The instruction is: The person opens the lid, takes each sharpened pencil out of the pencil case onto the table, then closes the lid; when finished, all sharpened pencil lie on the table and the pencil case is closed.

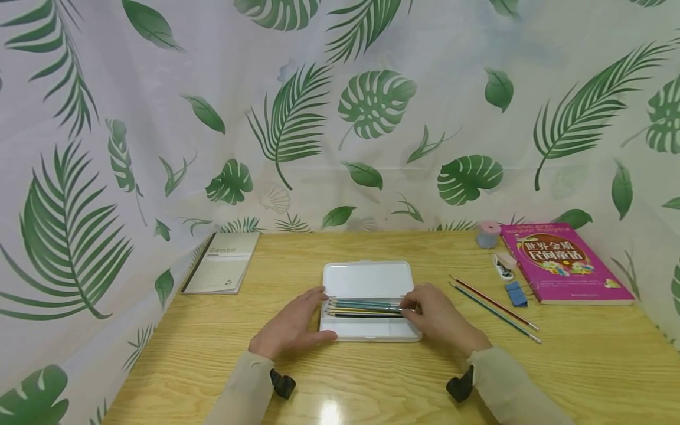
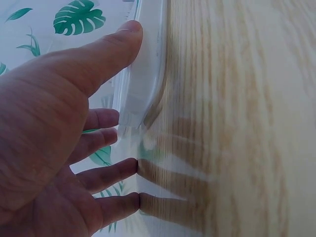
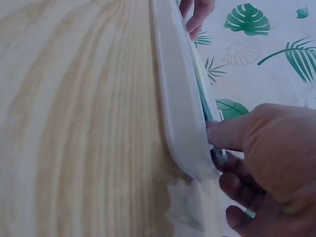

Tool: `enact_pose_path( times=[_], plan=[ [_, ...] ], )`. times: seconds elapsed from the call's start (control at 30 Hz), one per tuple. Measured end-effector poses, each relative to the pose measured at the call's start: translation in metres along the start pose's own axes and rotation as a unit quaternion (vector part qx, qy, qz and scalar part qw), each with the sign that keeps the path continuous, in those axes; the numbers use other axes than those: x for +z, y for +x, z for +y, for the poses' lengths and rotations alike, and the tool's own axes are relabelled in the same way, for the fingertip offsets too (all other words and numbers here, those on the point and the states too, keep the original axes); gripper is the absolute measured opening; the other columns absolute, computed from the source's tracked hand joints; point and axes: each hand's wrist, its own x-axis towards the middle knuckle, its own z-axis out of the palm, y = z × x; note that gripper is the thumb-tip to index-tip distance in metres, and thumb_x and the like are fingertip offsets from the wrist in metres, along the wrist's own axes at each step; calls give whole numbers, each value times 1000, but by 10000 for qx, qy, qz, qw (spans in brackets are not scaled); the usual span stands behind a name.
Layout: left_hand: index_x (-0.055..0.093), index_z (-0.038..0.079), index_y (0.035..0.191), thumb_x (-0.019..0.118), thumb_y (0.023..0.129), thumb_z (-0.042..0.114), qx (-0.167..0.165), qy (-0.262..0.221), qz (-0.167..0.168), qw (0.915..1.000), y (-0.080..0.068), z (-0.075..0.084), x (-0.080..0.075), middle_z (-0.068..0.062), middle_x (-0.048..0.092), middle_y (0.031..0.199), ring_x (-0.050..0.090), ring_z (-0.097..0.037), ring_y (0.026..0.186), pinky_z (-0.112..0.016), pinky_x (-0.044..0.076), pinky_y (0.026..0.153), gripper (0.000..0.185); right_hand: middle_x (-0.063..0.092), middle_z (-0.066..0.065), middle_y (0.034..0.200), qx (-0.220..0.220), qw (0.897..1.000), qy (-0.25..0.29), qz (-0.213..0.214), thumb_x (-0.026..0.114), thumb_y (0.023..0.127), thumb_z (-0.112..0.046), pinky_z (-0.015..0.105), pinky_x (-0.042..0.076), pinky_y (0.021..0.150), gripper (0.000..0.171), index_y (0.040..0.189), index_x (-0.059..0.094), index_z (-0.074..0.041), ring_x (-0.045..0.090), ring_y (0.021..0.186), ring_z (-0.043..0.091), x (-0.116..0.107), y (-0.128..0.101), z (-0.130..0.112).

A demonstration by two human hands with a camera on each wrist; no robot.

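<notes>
A white pencil case (image 1: 366, 333) lies open mid-table, its lid (image 1: 366, 279) flat behind the tray. Several pencils (image 1: 363, 307) lie side by side in the tray. My left hand (image 1: 313, 313) rests at the case's left end with straight fingers and the thumb against the front rim. The left wrist view shows that thumb on the case (image 2: 143, 74). My right hand (image 1: 411, 310) pinches the pencils' right ends. In the right wrist view its thumb (image 3: 222, 133) touches the case (image 3: 177, 98) rim, the curled fingers sit behind it, and teal pencils (image 3: 202, 84) show inside.
On the wooden table (image 1: 212, 354) a "Gambit" notebook (image 1: 223, 262) lies at the back left. At the right are two loose pencils (image 1: 494, 310), a blue eraser (image 1: 515, 293), a small white item (image 1: 502, 265), a pink-topped pot (image 1: 487, 234) and a magenta book (image 1: 565, 262). Leaf-print curtains enclose the table.
</notes>
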Motion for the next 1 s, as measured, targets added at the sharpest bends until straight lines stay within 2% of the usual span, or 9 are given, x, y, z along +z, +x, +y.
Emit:
enact_pose_path(
  times=[0.37,0.47,0.7,1.0],
  plan=[
    [43,13,150,69,85,61,23,0,-13,10000,3,2,3,-4,30,161,32,-25,145,-45,32,117,84,61,-10,80,-92,9980,-15,627,79,86,-18,31,47,69,4,86,76,-14,51,79,11,0,-12,6],
    [43,13,150,69,85,61,40,-1,-25,10000,4,2,3,-5,30,161,32,-25,145,-45,32,117,85,60,-11,81,-113,9972,79,731,78,87,-17,31,47,69,3,84,77,-17,52,80,11,-1,-15,9],
    [42,13,150,69,85,61,35,-1,-60,10000,4,2,3,-5,29,161,31,-26,145,-45,31,118,85,60,-11,84,-203,9933,398,1065,77,89,-21,31,49,71,7,87,79,-15,56,83,13,-3,-26,20],
    [42,11,150,71,86,58,-13,-12,-79,10000,1,3,0,-7,29,161,32,-28,145,-46,30,118,85,62,-11,87,9,9903,732,1179,77,89,-20,35,51,76,4,92,80,-17,58,87,12,-18,-45,31]
  ],
)
